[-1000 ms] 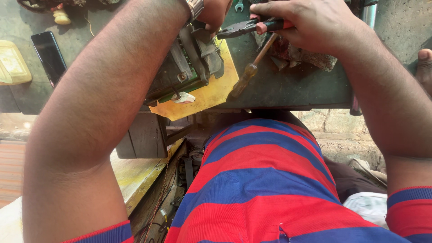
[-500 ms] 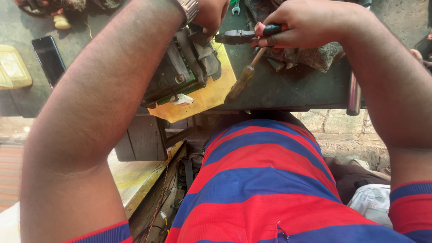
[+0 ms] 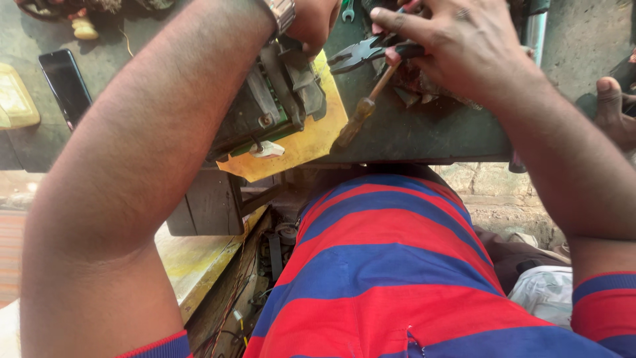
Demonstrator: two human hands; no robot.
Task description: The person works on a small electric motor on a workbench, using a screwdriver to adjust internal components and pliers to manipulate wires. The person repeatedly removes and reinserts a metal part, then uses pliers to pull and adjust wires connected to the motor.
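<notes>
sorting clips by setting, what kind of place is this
Probably a small electronics repair bench. The right hand holds pliers over a worn worktop, the left hand steadies an opened device with a circuit board, and a wooden-handled screwdriver lies by.

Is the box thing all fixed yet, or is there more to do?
Not fixed yet. Already done: the dark device lies opened on the yellow sheet, its green board showing. In hand: the left hand steadies it while the right hand grips pliers. Left: it is not closed up, and the wooden-handled tool lies unused on the bench.
</notes>
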